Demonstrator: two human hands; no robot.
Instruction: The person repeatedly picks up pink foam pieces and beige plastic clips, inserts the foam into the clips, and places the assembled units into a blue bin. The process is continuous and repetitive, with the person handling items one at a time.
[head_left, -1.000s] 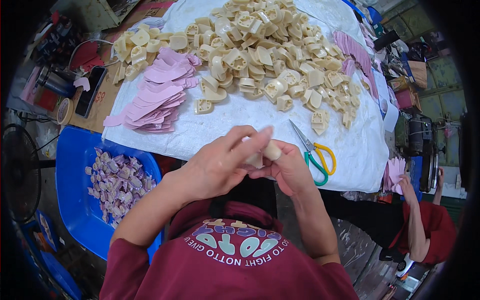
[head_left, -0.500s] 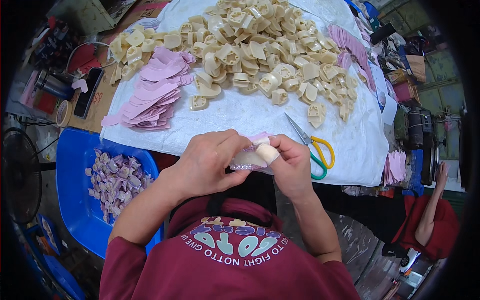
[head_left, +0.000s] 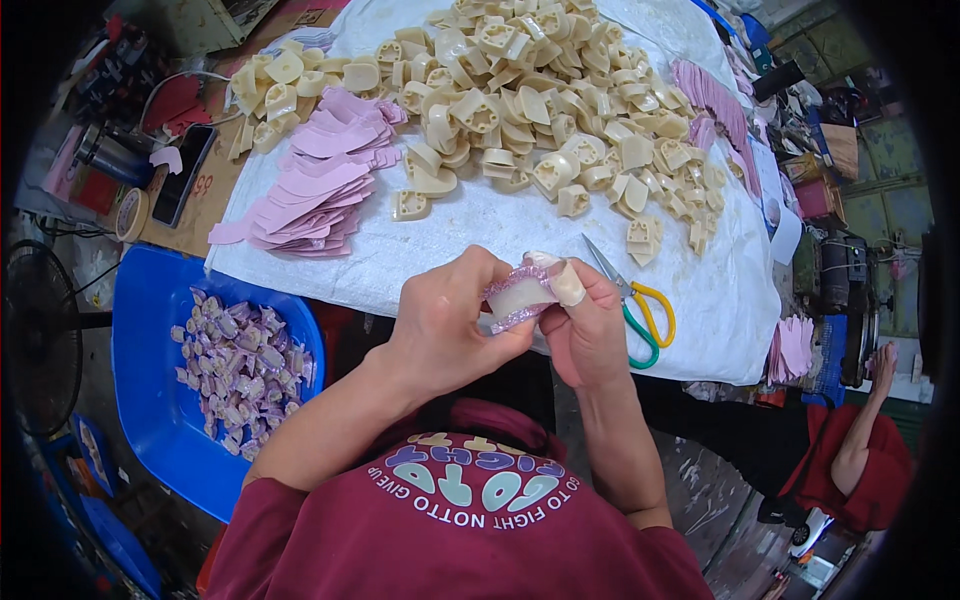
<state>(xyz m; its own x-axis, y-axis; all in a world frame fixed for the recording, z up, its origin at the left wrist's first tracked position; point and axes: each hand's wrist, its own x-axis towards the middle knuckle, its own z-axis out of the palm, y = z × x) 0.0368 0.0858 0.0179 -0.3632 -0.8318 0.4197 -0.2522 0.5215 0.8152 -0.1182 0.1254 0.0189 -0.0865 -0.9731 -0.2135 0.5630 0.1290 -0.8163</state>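
A cream shoe heel (head_left: 520, 297) with glittery pink covering along its edges is held between my two hands, above the table's near edge. My left hand (head_left: 440, 315) grips it from the left, fingers behind and thumb beneath. On the other side my right hand (head_left: 590, 335) pinches the covering at the heel's right end; its thumb wears a cream wrap (head_left: 568, 285). The right fingertips are partly hidden behind the heel. Scissors (head_left: 627, 289) with one yellow and one green handle lie on the white cloth (head_left: 480, 235), just right of my right hand.
Bare cream heels (head_left: 520, 105) are heaped across the far table. Pink cut pieces (head_left: 315, 195) are stacked to their left, more (head_left: 710, 95) at far right. A blue basin (head_left: 150, 400) at lower left contains pink-covered heels (head_left: 240, 365). Another person (head_left: 860, 460) is at the right.
Both hands have turned the heel so its glittery edges and pale middle show more. My right thumb has shifted along the covering. The view has shifted slightly.
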